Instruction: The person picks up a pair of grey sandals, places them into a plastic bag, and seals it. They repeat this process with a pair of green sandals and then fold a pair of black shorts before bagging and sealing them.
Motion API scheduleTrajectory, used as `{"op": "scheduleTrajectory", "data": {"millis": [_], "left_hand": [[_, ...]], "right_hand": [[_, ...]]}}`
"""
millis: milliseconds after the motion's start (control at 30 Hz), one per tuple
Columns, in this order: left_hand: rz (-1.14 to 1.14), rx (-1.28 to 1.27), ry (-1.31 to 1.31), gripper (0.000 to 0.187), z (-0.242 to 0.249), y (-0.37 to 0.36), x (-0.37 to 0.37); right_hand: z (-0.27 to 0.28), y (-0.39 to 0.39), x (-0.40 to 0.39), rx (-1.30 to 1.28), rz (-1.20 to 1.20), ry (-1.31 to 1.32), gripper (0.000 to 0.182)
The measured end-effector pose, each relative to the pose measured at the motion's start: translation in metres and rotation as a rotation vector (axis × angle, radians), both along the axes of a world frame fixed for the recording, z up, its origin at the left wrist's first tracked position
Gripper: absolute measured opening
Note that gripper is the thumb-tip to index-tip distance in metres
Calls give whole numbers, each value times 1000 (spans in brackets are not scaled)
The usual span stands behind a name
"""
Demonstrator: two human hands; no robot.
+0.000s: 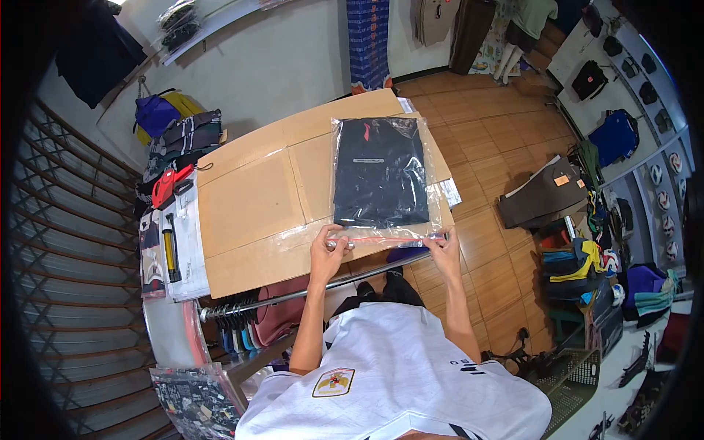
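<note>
A folded black garment lies inside a clear plastic bag on a flat sheet of brown cardboard. At the bag's near edge, by a red strip, my left hand pinches the plastic at the left corner. My right hand grips the same edge at the right corner, fingers closed. Between the two hands the near edge is stretched nearly straight, close to the cardboard's front edge.
A yellow and black pump and a red object lie left of the cardboard. Folded clothes are stacked behind them. A metal rail with hung clothes runs below the front edge. Brown trousers lie at the right.
</note>
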State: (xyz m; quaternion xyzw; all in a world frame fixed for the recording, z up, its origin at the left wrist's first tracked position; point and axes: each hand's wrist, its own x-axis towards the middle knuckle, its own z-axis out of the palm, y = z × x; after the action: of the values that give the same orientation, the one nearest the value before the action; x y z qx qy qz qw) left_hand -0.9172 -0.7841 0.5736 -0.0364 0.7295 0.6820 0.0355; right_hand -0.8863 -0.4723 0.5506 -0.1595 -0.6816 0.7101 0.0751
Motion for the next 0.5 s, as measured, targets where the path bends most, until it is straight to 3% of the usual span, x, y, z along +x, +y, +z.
{"op": "scheduleTrajectory", "data": {"millis": [133, 333, 500], "left_hand": [[10, 29, -3, 21, -11, -1, 0], [66, 6, 11, 20, -11, 7, 5], [85, 2, 4, 22, -8, 18, 8]], "right_hand": [[-11, -2, -4, 32, -25, 113, 37], [6, -3, 2, 55, -7, -68, 35], [2, -8, 0, 123, -23, -16, 32]]}}
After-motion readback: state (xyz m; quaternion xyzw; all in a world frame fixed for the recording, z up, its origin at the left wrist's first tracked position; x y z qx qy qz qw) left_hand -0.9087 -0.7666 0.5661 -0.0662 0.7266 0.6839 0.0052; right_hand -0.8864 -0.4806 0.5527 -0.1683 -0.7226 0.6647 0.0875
